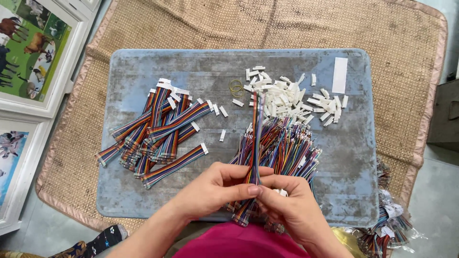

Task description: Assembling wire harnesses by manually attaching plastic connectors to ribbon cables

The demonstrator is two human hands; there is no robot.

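My left hand [215, 188] and my right hand [289, 203] meet at the near edge of a grey-blue board [143, 67]. Both pinch one flat multicoloured ribbon cable [257, 129] that runs straight away from me over a loose heap of similar cables [287, 143]. A small white connector [283, 192] shows at my right hand's fingers. A heap of white plastic connectors [287, 98] lies at the far middle of the board. A stack of ribbon cables with white connectors fitted [158, 129] lies on the left half.
Yellow rubber bands [236, 88] and a white strip [340, 75] lie near the board's far edge. The board rests on a woven mat [191, 24]. Bagged cable bundles [389, 220] sit at the right; framed pictures [33, 52] lean at the left.
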